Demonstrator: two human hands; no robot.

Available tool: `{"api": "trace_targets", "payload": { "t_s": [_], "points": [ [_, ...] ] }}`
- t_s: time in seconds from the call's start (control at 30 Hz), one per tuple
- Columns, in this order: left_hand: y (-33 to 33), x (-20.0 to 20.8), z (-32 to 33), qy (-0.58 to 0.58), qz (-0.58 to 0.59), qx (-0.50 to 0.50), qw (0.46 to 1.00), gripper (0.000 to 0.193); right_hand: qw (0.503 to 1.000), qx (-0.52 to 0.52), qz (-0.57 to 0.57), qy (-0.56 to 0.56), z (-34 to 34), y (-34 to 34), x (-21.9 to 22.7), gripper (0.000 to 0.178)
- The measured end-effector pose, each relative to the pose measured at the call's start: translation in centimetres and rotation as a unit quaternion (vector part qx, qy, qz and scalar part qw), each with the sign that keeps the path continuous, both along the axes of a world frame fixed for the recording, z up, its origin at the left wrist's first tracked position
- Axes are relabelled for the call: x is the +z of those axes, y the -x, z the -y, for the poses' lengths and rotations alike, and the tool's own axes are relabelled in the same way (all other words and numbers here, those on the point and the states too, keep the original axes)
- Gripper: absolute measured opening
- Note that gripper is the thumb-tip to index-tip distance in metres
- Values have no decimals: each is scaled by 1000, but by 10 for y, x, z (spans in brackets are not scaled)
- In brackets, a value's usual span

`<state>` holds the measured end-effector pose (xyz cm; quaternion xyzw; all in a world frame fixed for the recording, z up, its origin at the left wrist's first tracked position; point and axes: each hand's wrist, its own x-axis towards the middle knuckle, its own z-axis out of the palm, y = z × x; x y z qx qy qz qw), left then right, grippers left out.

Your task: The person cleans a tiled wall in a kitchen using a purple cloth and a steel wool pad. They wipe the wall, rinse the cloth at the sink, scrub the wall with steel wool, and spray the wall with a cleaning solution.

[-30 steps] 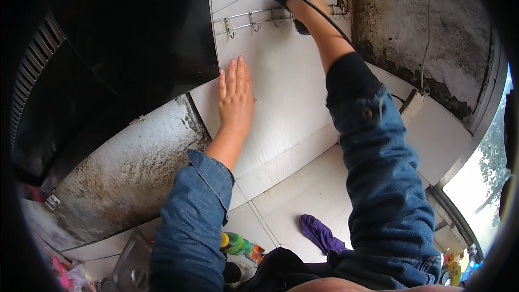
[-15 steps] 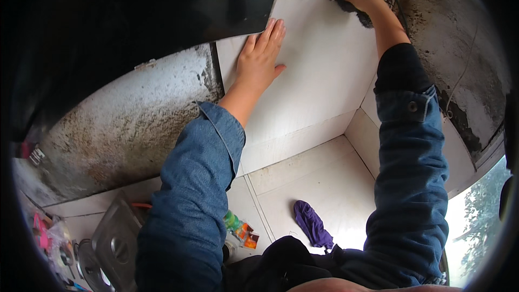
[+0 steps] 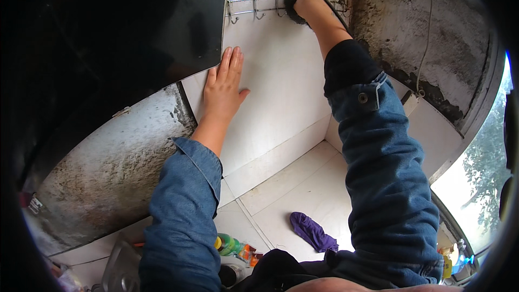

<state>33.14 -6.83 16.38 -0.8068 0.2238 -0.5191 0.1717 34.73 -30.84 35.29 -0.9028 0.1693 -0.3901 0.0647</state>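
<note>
My left hand [image 3: 223,92] lies flat against the white tiled wall [image 3: 270,86], fingers stretched upward. Its fingertips reach the lower corner of a large black glossy panel [image 3: 135,27]. Up at the far right of the wall, my right hand [image 3: 312,8] is closed around a dark rag [image 3: 293,13]. The rag presses on a thin metal hook rack [image 3: 254,10] fixed across the wall, and the hand partly hides it. Several small hooks hang from the rack, with nothing on them.
A purple bundled cloth [image 3: 313,232] lies on the white tiled surface below. Near my left sleeve stand a green bottle [image 3: 231,245] and a metal pan lid [image 3: 120,265]. Stained bare plaster [image 3: 400,21] and a cable [image 3: 424,48] are at right, beside a bright window [image 3: 481,184].
The view has shifted, so the wall, rack and both arms appear further left and lower. My right hand still grips the rag at the rack; my left palm stays on the wall.
</note>
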Motion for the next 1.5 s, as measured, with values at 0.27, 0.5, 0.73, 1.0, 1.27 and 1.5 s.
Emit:
{"api": "trace_targets", "payload": {
  "t_s": [0.27,0.5,0.73,1.0,1.27,1.5],
  "points": [
    [0,-1,5,-5,3,7,1000,91,997,76,25,3,27,-18,1,26],
    [-2,-1,-3,-20,14,16,1000,90,988,71,134,-12,3,29,8,23],
    [-2,-4,0,-3,20,-31,999,92,983,137,126,-13,-51,34,9,21],
    [1,-1,-1,-21,12,5,1000,91,991,96,88,10,-58,23,-2,18],
    [-1,-2,5,-22,9,13,1000,91,988,137,67,-7,-24,-2,-5,20],
    [0,-3,4,-21,5,15,1000,92,980,192,58,8,-44,2,-9,23]
  ]
}}
